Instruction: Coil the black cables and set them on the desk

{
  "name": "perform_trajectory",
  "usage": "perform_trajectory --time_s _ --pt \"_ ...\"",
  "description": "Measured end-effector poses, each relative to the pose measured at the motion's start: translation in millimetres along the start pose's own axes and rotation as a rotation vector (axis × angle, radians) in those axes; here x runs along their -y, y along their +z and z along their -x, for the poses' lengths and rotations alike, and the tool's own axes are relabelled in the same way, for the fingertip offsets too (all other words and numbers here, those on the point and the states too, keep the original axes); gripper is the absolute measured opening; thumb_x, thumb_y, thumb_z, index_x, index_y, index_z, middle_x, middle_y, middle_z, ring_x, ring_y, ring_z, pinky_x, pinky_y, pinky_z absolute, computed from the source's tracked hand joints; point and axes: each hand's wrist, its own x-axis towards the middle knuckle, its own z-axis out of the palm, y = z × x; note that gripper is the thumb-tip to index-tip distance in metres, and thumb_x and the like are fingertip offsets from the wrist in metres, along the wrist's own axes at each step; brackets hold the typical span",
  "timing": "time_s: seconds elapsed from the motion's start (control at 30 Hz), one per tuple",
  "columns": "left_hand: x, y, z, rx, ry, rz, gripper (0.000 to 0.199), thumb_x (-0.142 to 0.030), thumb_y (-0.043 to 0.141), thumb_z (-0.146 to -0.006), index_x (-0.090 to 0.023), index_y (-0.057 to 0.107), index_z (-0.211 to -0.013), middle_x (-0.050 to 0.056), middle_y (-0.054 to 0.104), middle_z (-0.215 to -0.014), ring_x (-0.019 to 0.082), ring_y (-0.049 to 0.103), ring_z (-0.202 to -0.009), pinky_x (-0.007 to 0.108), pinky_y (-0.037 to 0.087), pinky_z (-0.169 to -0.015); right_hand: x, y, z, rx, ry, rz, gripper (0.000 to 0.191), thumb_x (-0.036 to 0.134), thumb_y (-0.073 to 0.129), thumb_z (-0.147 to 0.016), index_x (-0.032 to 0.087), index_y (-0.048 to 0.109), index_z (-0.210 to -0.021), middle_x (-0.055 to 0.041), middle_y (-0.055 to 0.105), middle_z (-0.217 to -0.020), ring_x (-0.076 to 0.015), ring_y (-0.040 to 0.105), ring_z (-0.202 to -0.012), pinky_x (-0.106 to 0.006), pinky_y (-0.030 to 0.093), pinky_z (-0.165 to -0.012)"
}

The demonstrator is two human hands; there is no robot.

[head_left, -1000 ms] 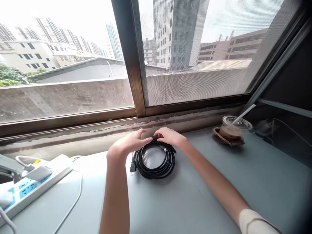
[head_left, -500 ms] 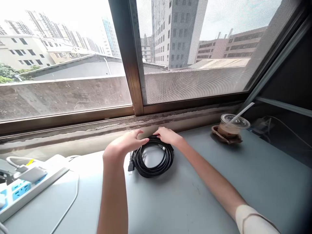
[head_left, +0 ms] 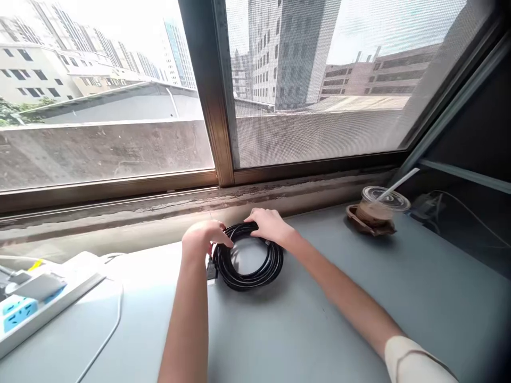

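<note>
A black HDMI cable, wound in a round coil of several loops, lies on the grey-blue tabletop. One of its plugs sticks out at the coil's left side. My left hand is closed around the upper left of the loops, its thumb inside the ring and its fingers partly hidden behind. At the top right of the coil, my right hand pinches the loops, fingers over the far side. Part of the cable under that hand is hidden.
A white power strip with adapters and a white cord is at the left. To the right, an iced drink cup with a straw stands in a brown carrier. The window sill borders the table's back.
My left hand has moved right and closed onto the coil's upper left. My right hand has shifted slightly and covers more of the loops. The view has turned a little.
</note>
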Motion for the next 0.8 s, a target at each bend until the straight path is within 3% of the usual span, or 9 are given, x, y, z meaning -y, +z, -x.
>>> perform_trajectory --time_s 0.1,0.23,0.4,0.6,0.7,0.8 --pt "3.7 -0.2 -1.5 -0.037 0.002 -0.028 0.06 -0.037 0.063 -0.066 -0.021 0.053 -0.123 0.011 0.068 -0.105 0.024 0.069 -0.08 0.031 0.052 -0.075 -4.2 4.1 -6.4 -0.026 -0.009 0.001 0.026 0.026 0.063 -0.083 0.027 0.068 -0.108 -0.0007 0.062 -0.108 -0.0185 0.055 -0.105 -0.022 0.04 -0.081" --pt "5.0 1.8 -4.2 0.011 0.027 0.027 0.051 -0.028 0.058 -0.07 -0.02 0.055 -0.12 0.009 0.071 -0.095 0.022 0.069 -0.084 0.029 0.052 -0.075 -5.1 -2.4 -4.6 -0.04 0.024 -0.007 0.024 0.034 0.062 -0.084 0.026 0.069 -0.106 -0.0003 0.063 -0.106 -0.0171 0.057 -0.1 -0.021 0.04 -0.078" --pt "-2.8 4.1 -1.6 -0.063 0.025 -0.042 0.048 -0.02 0.056 -0.07 -0.018 0.059 -0.119 0.012 0.07 -0.1 0.024 0.068 -0.084 0.03 0.052 -0.074 3.5 -7.6 5.7 0.077 0.098 0.022 0.033 0.027 0.065 -0.083 0.025 0.064 -0.117 -0.0049 0.061 -0.11 -0.0195 0.056 -0.104 -0.023 0.041 -0.081" --pt "-8.4 4.0 5.4 -0.087 0.041 -0.038 0.052 -0.029 0.06 -0.072 -0.018 0.057 -0.123 0.012 0.068 -0.107 0.026 0.068 -0.087 0.029 0.053 -0.072 7.7 -15.5 17.9 0.258 0.238 0.088 0.047 0.025 0.064 -0.084 0.017 0.055 -0.129 -0.0144 0.056 -0.118 -0.0286 0.051 -0.113 -0.033 0.042 -0.09" --pt "-9.8 3.0 4.4 -0.06 0.026 -0.078 0.057 -0.027 0.062 -0.073 -0.018 0.051 -0.129 0.011 0.07 -0.103 0.025 0.068 -0.088 0.028 0.053 -0.074 7.2 -23.1 21.6 0.326 0.281 0.083 0.048 0.029 0.062 -0.086 0.017 0.052 -0.132 -0.0137 0.057 -0.117 -0.0266 0.054 -0.11 -0.031 0.043 -0.087" --pt "-10.3 3.2 -1.1 -0.031 0.041 -0.172 0.057 -0.023 0.062 -0.075 -0.017 0.05 -0.13 0.011 0.072 -0.093 0.025 0.068 -0.085 0.03 0.053 -0.073 6.0 -27.9 21.4 0.347 0.307 0.058 0.051 0.032 0.062 -0.086 0.018 0.05 -0.134 -0.0105 0.061 -0.108 -0.0204 0.061 -0.092 -0.025 0.045 -0.078"
